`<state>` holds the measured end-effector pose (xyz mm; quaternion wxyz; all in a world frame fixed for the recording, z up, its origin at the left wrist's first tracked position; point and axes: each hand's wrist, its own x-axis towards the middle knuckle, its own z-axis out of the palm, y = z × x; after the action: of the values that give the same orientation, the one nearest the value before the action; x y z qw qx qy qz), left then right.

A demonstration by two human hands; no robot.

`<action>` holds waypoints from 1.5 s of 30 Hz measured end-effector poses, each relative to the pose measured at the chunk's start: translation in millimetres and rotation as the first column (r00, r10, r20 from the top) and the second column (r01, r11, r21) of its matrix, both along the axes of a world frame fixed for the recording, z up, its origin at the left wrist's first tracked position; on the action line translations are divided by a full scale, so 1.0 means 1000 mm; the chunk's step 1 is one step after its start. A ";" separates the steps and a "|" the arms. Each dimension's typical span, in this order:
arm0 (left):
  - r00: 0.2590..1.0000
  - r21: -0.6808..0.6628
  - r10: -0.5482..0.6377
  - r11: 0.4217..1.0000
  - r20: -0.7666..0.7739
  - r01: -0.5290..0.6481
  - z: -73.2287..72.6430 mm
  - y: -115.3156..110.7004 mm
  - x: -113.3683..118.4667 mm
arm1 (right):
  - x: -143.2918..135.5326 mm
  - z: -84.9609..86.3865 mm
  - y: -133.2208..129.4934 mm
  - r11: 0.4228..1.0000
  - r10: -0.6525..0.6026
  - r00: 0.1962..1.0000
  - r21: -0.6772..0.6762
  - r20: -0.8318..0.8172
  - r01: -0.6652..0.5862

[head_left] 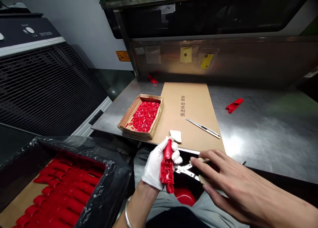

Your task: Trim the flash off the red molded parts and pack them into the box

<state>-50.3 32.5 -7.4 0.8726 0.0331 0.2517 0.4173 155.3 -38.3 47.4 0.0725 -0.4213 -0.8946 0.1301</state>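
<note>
Fingers of the gloved left hand [154,166] are curled around a red plastic part [167,163], and we see its hollow, ribbed side turned up towards the camera, presumably so that its details stay in view. The bare right hand [223,173] holds a small metal hand tool [185,170] by its spread handles, fingers on one side and thumb on the other; that loose hold would, we judge, leave room to squeeze. The tool's head is at the red part's side, but we cannot tell whether its tips are parted or touching. Both hands are low, over the lap at the table's near edge, which seems to suit close handwork. Ahead of us, a shallow cardboard tray [140,134] of red scraps [146,116] overlaps the left side of a cardboard sheet [192,104], probably within easy reach. A slim knife [203,128] and a pale pad [176,136] lie on that sheet; another red piece [234,106] rests to its right on the metal table [260,132]. Left of the knees, similar red parts [64,188] lie closely ranked in a plastic-lined box [115,171], perhaps to save space.
</note>
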 end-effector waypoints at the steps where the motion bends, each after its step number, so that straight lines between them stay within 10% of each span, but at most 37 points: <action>1: 1.000 0.013 0.012 1.000 -0.025 -0.011 -0.001 -0.001 0.000 | -0.002 -0.002 0.001 1.000 0.008 1.000 -0.005 0.003 -0.008; 19: 0.901 0.223 0.053 0.974 -0.431 0.049 -0.001 -0.018 0.003 | -0.034 0.002 -0.001 0.881 0.060 0.906 0.404 0.419 -0.245; 45: 0.924 -0.010 -0.169 0.984 -0.344 0.176 -0.012 -0.018 -0.002 | -0.033 -0.016 0.008 0.975 0.074 0.972 0.187 0.223 -0.118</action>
<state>-52.4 14.2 -19.3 0.8482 0.1368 0.3916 0.3293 122.1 -30.8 31.8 0.0111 -0.3796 -0.9251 -0.0029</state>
